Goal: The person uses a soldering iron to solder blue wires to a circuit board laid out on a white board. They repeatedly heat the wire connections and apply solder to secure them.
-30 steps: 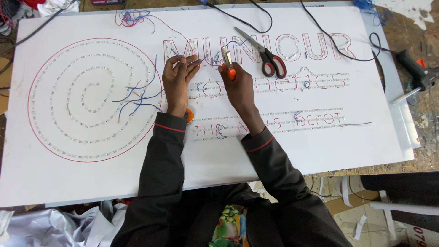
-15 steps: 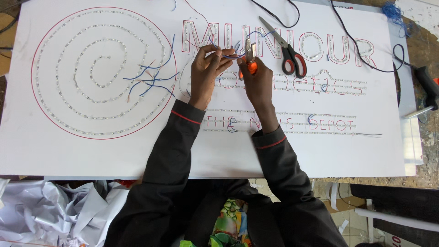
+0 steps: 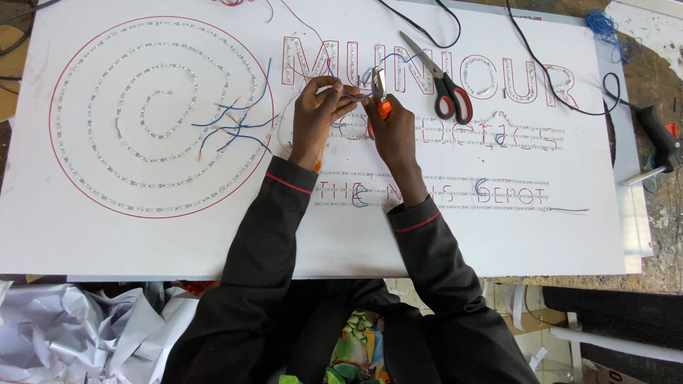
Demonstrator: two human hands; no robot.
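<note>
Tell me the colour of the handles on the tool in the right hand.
Orange, seen in the head view: the pliers' handles poke out above the right hand.

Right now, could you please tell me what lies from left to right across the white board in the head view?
Spiral of small lights → loose blue wires → left hand → right hand with orange-handled pliers → scissors → black tool off the board's right edge.

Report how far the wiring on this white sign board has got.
Done: small lights line the spiral and the letter outlines on the white sign board. In hand: the left hand pinches a thin blue wire while the right hand works orange-handled pliers on it. Left: loose blue and red wire ends beside the spiral lie unjoined.
</note>
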